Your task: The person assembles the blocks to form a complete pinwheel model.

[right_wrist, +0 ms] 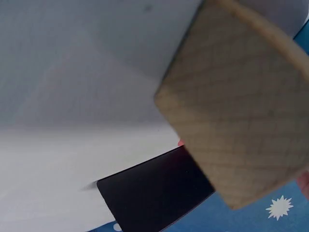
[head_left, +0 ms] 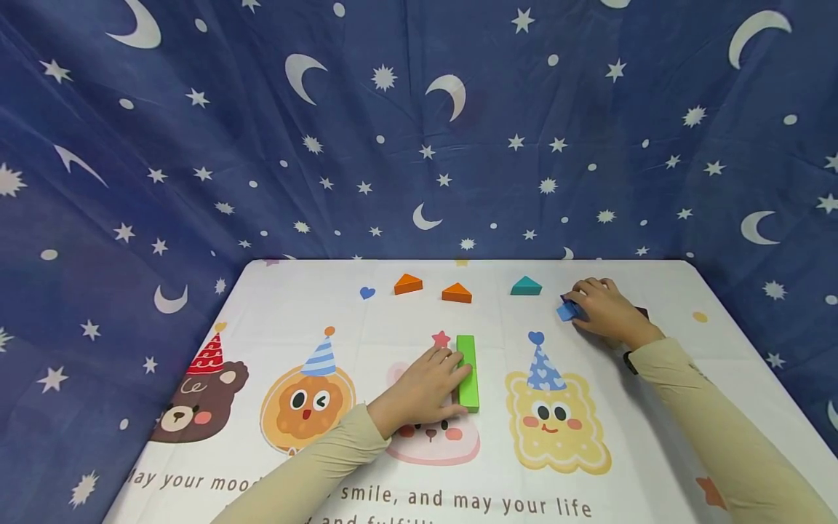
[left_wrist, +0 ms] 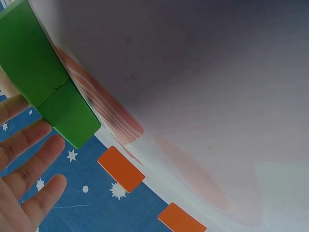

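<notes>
My left hand (head_left: 428, 386) lies beside a bright green bar (head_left: 468, 378), fingers spread against its left side and thumb near its lower end. A seam in the left wrist view splits this bar into two green blocks (left_wrist: 36, 53) set end to end. Further right and back, my right hand (head_left: 605, 309) curls over a small blue block (head_left: 567, 311), fingers and thumb at its edges; the palm hides part of it. Close to the camera in the right wrist view is a tan wooden block (right_wrist: 241, 111). A dark block (right_wrist: 149, 193) lies behind it.
Two orange triangular blocks (head_left: 408, 284) and a teal triangular block (head_left: 527, 286) stand near the table's back edge. The white tablecloth (head_left: 655, 437) carries printed cartoon figures and lettering. A dark blue curtain (head_left: 366, 145) with moons and stars hangs behind the table.
</notes>
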`<state>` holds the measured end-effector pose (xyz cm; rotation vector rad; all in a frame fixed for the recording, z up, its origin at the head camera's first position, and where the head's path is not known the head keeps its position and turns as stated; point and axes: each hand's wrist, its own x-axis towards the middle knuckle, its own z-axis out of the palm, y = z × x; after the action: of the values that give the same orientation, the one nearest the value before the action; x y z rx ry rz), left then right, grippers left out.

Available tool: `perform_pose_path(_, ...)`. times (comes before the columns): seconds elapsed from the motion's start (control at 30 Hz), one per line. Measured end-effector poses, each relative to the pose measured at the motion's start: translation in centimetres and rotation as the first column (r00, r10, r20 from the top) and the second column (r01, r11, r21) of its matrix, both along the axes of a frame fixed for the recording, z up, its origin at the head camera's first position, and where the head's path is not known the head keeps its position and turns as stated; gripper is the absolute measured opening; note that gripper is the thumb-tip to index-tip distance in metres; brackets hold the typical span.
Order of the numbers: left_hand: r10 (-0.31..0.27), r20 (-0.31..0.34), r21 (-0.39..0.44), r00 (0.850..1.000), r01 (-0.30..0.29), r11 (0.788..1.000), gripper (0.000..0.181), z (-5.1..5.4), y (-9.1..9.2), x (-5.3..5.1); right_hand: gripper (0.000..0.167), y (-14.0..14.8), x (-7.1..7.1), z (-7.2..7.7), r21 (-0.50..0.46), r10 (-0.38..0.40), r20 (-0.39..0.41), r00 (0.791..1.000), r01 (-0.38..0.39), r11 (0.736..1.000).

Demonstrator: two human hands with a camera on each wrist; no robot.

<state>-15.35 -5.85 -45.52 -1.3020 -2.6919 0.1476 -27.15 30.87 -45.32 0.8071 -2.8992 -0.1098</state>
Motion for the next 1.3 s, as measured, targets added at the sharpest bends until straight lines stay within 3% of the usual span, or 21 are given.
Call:
perform_pose_path(0.53, -0.003, 0.003, 0.024, 1.0, 0.003, 1.0, 0.057, -0.2, 0.0, 0.0, 0.039, -0.2, -0.2, -0.6, 0.012, 0.107, -0.08, 0.991, -0.106, 0.994)
perform_pose_path(0.83, 0.0, 0.003, 0.021, 1.0, 0.0, 1.0, 0.059, -0.3, 0.0, -0.1, 0.043, -1.4, -0.2, -0.8, 0.016, 0.218, -0.159, 0.963, -0.218, 0.976)
perform_pose_path(1.1, 0.003, 0.005, 0.017, 1.0, -0.003, 1.0, 0.059, -0.4, -0.1, -0.1, 0.043, -3.3, 0.1, -0.7, 0.033, 0.272, -0.169, 0.947, -0.27, 0.962)
perform_pose_path(1.3, 0.003, 0.001, 0.015, 1.0, -0.003, 1.0, 0.058, -0.4, -0.1, -0.1, 0.04, -4.6, 0.2, -1.0, 0.053, 0.34, -0.188, 0.922, -0.336, 0.94)
